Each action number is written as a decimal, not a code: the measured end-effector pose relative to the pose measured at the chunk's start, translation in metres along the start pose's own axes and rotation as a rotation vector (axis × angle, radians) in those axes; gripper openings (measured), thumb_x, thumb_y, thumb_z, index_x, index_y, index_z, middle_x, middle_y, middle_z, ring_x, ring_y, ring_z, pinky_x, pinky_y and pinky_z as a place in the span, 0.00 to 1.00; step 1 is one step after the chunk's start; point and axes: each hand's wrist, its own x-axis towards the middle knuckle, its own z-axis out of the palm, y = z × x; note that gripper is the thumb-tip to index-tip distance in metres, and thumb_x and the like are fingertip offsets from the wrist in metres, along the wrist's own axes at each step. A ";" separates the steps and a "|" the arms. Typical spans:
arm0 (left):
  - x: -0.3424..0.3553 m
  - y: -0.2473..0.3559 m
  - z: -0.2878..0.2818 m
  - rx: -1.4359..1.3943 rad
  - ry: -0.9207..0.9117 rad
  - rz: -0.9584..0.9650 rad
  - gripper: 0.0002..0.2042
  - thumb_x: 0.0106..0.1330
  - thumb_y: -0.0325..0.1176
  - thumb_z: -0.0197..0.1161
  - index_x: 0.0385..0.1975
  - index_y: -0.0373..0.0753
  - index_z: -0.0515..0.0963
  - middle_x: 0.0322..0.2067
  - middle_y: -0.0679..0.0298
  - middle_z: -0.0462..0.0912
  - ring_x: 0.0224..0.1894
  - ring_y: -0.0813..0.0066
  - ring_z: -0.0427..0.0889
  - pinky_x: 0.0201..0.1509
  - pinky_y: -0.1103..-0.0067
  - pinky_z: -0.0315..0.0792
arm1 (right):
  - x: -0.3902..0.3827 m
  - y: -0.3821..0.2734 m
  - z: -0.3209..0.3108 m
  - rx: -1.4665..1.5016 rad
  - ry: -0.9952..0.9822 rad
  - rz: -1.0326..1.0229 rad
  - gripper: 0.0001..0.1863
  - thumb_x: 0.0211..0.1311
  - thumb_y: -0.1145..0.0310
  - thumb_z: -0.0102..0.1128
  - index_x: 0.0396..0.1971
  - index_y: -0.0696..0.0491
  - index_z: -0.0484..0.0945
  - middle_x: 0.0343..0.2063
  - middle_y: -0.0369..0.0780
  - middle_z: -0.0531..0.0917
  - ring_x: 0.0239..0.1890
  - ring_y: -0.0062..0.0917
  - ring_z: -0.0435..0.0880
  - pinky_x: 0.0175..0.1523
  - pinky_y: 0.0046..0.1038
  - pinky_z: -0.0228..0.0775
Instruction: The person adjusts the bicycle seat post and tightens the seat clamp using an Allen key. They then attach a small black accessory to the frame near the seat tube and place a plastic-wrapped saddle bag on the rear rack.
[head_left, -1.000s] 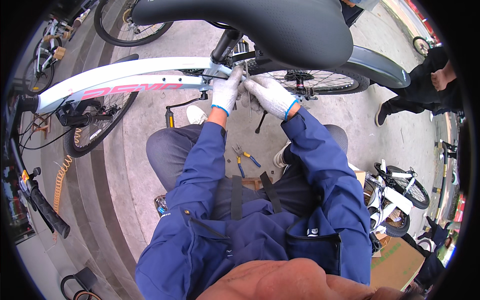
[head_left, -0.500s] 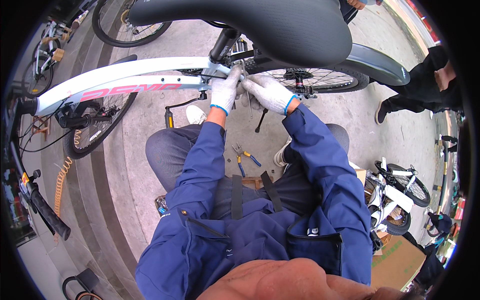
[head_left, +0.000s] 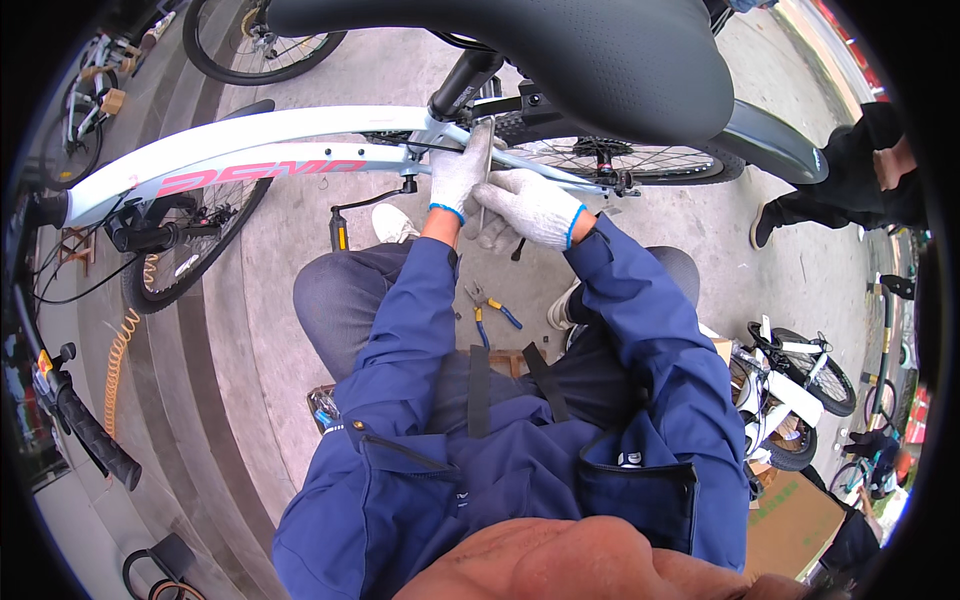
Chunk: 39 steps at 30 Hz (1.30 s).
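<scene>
A white bicycle frame (head_left: 290,130) with pink lettering stands across in front of me, its black saddle (head_left: 600,70) overhead. Both my hands wear white knit gloves with blue cuffs. My left hand (head_left: 458,178) is closed around the upper part of a thin metal rod (head_left: 486,188), beside the frame below the seat post (head_left: 463,88). Close against it, my right hand (head_left: 532,208) is closed on the rod's lower part. The rod's ends are hidden by the gloves, so its exact kind cannot be made out.
Pliers (head_left: 490,306) with blue and yellow handles lie on the ground between my feet. A pedal (head_left: 339,230) hangs by my left knee. At the right stand a partly wrapped white bicycle (head_left: 790,390) and a cardboard box (head_left: 795,525). A person's dark-clad leg (head_left: 810,205) is at far right.
Both hands have drawn slightly down and closer together. The rod, which hung visibly below the fingers, is now mostly covered by the gloves. The saddle appears slightly farther right.
</scene>
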 end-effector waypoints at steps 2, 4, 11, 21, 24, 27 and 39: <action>-0.013 -0.021 -0.010 0.046 -0.020 0.079 0.21 0.76 0.50 0.65 0.44 0.33 0.85 0.38 0.63 0.88 0.36 0.78 0.82 0.41 0.77 0.77 | 0.012 -0.008 0.027 0.168 0.073 -0.030 0.21 0.84 0.57 0.47 0.54 0.62 0.77 0.41 0.47 0.88 0.35 0.25 0.91 0.38 0.29 0.88; -0.016 -0.042 -0.018 0.194 0.054 0.235 0.21 0.77 0.50 0.63 0.46 0.33 0.84 0.39 0.63 0.88 0.38 0.77 0.82 0.43 0.77 0.77 | 0.042 -0.017 0.056 0.572 0.098 -0.110 0.22 0.84 0.59 0.47 0.57 0.64 0.75 0.43 0.50 0.88 0.35 0.29 0.92 0.38 0.31 0.89; 0.021 -0.085 -0.016 0.150 0.138 0.330 0.20 0.81 0.49 0.56 0.54 0.36 0.79 0.44 0.62 0.86 0.46 0.75 0.82 0.50 0.75 0.78 | 0.066 -0.022 0.065 0.956 0.206 -0.361 0.15 0.82 0.68 0.51 0.57 0.64 0.75 0.46 0.49 0.87 0.37 0.30 0.92 0.36 0.29 0.90; 0.014 -0.034 -0.017 -0.400 -0.187 -0.091 0.16 0.76 0.41 0.65 0.52 0.33 0.82 0.43 0.61 0.88 0.39 0.72 0.87 0.42 0.74 0.82 | 0.005 -0.001 -0.007 -0.042 0.167 -0.117 0.21 0.84 0.55 0.45 0.50 0.56 0.81 0.34 0.37 0.88 0.29 0.15 0.84 0.33 0.20 0.79; 0.005 -0.012 -0.011 -0.341 -0.137 -0.046 0.11 0.71 0.35 0.72 0.44 0.35 0.86 0.36 0.61 0.89 0.34 0.72 0.86 0.38 0.74 0.81 | 0.004 0.008 -0.019 -0.129 0.123 -0.174 0.21 0.84 0.55 0.44 0.50 0.56 0.81 0.33 0.35 0.87 0.28 0.15 0.83 0.33 0.20 0.78; 0.001 -0.001 -0.009 -0.197 -0.094 -0.118 0.15 0.71 0.43 0.72 0.42 0.35 0.87 0.35 0.62 0.89 0.34 0.75 0.85 0.37 0.76 0.79 | 0.006 0.010 -0.019 -0.100 0.145 -0.138 0.21 0.83 0.57 0.44 0.49 0.56 0.82 0.32 0.36 0.88 0.27 0.17 0.83 0.33 0.22 0.79; -0.008 0.013 -0.005 -0.112 -0.047 -0.098 0.21 0.73 0.49 0.70 0.40 0.32 0.87 0.32 0.62 0.88 0.32 0.75 0.85 0.34 0.78 0.76 | 0.007 0.012 -0.024 -0.118 0.138 -0.125 0.21 0.83 0.57 0.45 0.48 0.57 0.82 0.30 0.37 0.87 0.26 0.18 0.82 0.34 0.23 0.78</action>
